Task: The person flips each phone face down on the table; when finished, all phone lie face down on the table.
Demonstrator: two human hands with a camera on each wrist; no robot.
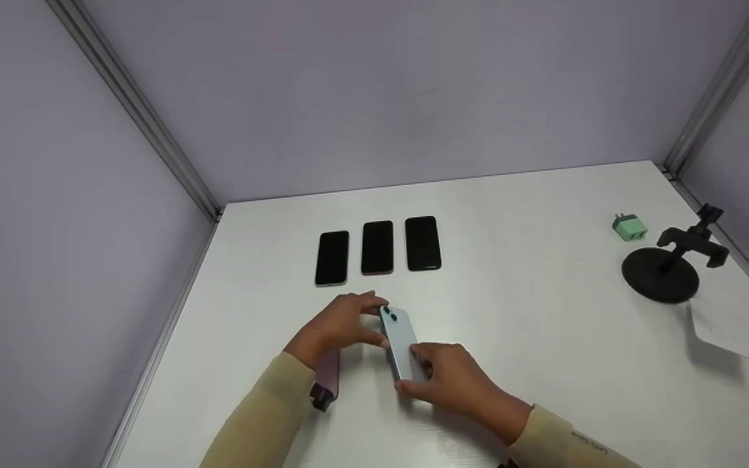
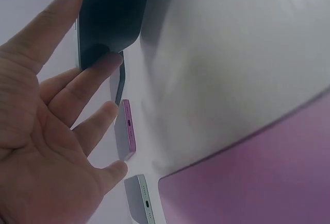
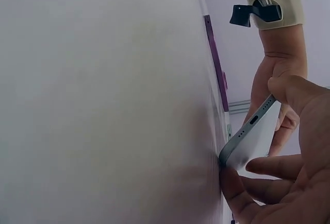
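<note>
Head view: I saw three dark phones (image 1: 378, 248) lying face up in a row at the back of the white table (image 1: 543, 312), so I judged that part of the row laid.
Blue phone: a light blue phone (image 1: 399, 342) stood tilted on its long edge in front of the row, camera end away from me, not yet flat.
Hands: my left hand (image 1: 342, 325) touched its far end with fingers nearly straight; my right hand (image 1: 449, 380) pinched its near end.
Pink phone: a pink phone (image 1: 329, 374) lay under my left wrist, apart from the row; I judged it left to place.
Left wrist view: straight fingers (image 2: 77, 87) rested against the dark screen (image 2: 111, 18); a pink-edged phone (image 2: 127, 130) lay beyond.
Right wrist view: thumb and fingers (image 3: 273, 165) curled round the blue phone's port end (image 3: 252, 139), one edge on the table.
Far right: green charger (image 1: 629, 227) and black stand (image 1: 667, 263) sat idle.
</note>
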